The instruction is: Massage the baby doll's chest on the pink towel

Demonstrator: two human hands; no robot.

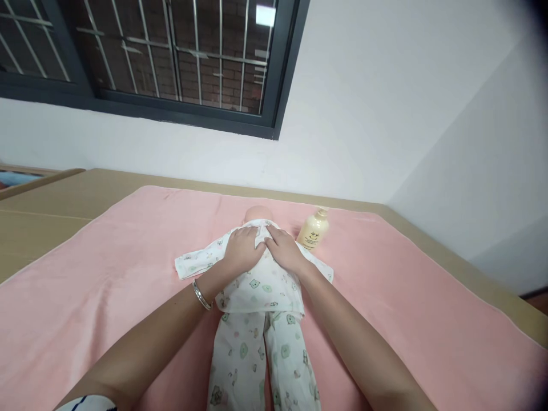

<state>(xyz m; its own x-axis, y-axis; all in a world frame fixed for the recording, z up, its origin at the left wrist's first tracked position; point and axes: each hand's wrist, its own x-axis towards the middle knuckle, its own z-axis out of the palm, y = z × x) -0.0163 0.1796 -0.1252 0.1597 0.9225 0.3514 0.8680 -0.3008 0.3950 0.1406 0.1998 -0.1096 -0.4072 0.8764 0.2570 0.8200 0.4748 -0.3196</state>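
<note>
A doll (pixel 258 213) in a white patterned top (pixel 265 291) and matching trousers (pixel 244 354) lies on a pink cloth (pixel 141 251), its head towards the wall and its sleeves spread to both sides. My left hand (pixel 245 249) lies flat on the left of the chest, fingers extended. On the right of the chest rests my right hand (pixel 283 246), also flat, its thumb close to the left thumb. Neither hand grips anything. The doll's face cannot be made out. A pale yellow bottle (pixel 313 229) is beside the right sleeve, tilted.
The pink cloth covers most of a tan surface (pixel 115 180). Behind it rises a white wall (pixel 342 114) with a dark-framed, barred window (pixel 184 111) at the upper left. Some blue material (pixel 17 178) shows at the far left edge.
</note>
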